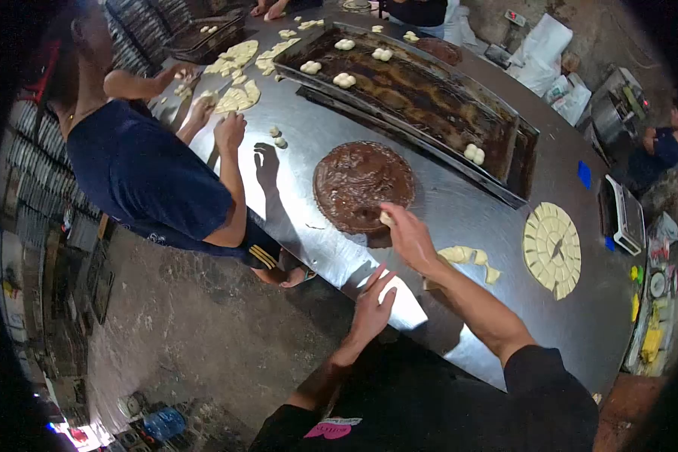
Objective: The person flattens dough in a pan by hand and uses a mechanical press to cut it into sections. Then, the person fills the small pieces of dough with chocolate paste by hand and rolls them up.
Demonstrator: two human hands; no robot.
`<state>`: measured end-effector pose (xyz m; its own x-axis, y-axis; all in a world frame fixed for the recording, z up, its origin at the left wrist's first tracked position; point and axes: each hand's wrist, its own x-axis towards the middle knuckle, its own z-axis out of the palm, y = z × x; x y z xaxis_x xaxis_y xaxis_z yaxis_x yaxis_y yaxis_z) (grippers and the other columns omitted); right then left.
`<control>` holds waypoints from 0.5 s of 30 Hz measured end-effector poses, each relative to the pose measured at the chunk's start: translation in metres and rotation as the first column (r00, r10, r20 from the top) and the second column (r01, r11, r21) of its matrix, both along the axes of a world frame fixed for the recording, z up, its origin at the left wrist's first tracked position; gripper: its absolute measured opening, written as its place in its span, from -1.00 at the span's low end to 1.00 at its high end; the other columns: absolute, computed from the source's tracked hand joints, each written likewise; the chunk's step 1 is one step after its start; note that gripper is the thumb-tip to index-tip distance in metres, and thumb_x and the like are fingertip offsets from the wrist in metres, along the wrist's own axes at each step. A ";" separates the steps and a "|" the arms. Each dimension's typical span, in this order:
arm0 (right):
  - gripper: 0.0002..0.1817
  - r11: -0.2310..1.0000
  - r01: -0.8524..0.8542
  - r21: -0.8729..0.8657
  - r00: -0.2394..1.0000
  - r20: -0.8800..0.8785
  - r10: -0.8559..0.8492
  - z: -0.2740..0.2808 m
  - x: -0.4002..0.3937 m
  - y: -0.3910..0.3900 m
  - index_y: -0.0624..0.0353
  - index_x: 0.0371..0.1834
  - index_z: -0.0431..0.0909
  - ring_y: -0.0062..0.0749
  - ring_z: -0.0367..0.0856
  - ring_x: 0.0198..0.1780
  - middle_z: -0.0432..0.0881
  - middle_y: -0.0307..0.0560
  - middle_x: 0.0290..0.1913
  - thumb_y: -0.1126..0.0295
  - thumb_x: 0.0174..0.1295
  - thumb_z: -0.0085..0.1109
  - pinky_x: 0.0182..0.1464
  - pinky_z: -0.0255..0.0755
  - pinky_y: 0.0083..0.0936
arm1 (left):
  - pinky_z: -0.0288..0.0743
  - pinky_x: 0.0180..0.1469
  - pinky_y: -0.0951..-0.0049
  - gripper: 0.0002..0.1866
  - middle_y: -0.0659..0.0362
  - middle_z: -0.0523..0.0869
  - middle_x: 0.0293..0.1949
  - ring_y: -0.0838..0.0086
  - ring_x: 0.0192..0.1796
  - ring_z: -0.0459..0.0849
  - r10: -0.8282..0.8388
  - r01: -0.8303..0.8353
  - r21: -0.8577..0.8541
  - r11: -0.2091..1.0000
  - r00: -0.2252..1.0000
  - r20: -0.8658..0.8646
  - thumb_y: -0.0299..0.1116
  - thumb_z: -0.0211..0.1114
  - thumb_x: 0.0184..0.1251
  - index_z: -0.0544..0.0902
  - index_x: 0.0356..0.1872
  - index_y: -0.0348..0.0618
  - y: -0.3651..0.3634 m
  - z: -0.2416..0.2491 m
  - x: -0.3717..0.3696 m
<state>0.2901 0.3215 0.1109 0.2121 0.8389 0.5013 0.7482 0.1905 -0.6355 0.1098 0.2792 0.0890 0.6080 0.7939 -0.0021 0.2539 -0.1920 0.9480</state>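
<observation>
My right hand (408, 235) is closed on a small piece of pale dough (386, 218) at the lower right edge of a round slab of brown paste (361, 187). Lower down, my left hand (371, 307) has its fingers spread above the metal table's (331, 260) front edge and holds nothing. Beside my right forearm lie cut dough pieces (467, 256), partly hidden by the arm. Farther right is a flat dough round (552, 248) cut into many wedges.
A large dark tray (422, 98) with several dough clusters spans the table's back. At the left, a co-worker in a dark shirt (147, 166) handles dough pieces (237, 98). A scale (625, 215) stands at the right, near a blue object (584, 174). More people are at the far side.
</observation>
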 end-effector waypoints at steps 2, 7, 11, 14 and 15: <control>-0.56 0.991 -0.127 -0.042 0.982 0.138 0.131 -0.010 -0.002 0.030 0.20 0.15 0.40 0.05 0.62 -0.15 0.63 0.11 -0.17 0.60 0.15 0.01 -0.15 0.49 -0.15 | 0.40 0.25 0.28 -0.66 -0.05 0.54 0.23 0.11 0.26 0.53 0.066 -0.066 0.007 0.998 0.998 0.007 -0.43 0.21 0.36 0.58 0.14 -0.18 0.016 -0.016 -0.021; -0.66 0.890 -0.255 -0.378 0.869 0.315 0.383 -0.012 -0.010 0.053 0.20 0.02 0.47 0.12 0.65 -0.20 0.65 0.18 -0.23 0.56 0.12 0.00 -0.20 0.47 -0.04 | 0.53 0.10 0.39 -0.68 0.00 0.64 0.11 0.25 0.16 0.61 0.140 -0.143 -0.117 0.983 0.990 -0.035 -0.45 0.22 0.35 0.59 0.11 -0.21 0.044 -0.024 -0.059; -0.62 0.859 -0.123 -0.497 0.965 0.140 0.220 -0.017 -0.007 0.062 0.21 0.06 0.46 -0.03 0.65 -0.31 0.65 0.10 -0.32 0.60 0.14 -0.02 -0.29 0.47 -0.16 | 0.53 0.08 0.41 -0.67 0.04 0.62 0.11 0.36 0.11 0.62 0.148 -0.117 -0.377 0.919 0.988 0.054 -0.39 0.13 0.45 0.55 0.15 -0.28 0.062 -0.028 -0.045; -0.52 0.655 -0.570 -0.496 0.471 -0.850 -0.234 -0.005 0.002 0.059 0.29 0.20 0.41 -0.56 0.44 -0.43 0.57 -0.17 -0.27 0.64 0.15 -0.09 -0.47 0.33 -0.59 | 0.55 0.13 0.28 -0.62 0.00 0.58 0.14 0.29 0.17 0.58 0.319 -0.064 -0.680 0.731 0.913 0.256 -0.36 0.07 0.49 0.47 0.19 -0.39 0.066 -0.025 -0.013; -0.49 0.643 -0.649 -0.407 0.302 -0.913 -0.274 0.002 0.004 0.047 0.28 0.21 0.39 -0.55 0.53 -0.38 0.59 -0.14 -0.20 0.66 0.11 -0.06 -0.46 0.40 -0.62 | 0.56 0.15 0.20 -0.59 -0.03 0.55 0.16 0.25 0.21 0.55 0.429 -0.012 -0.776 0.630 0.839 0.335 -0.35 0.04 0.51 0.42 0.22 -0.44 0.066 -0.021 -0.004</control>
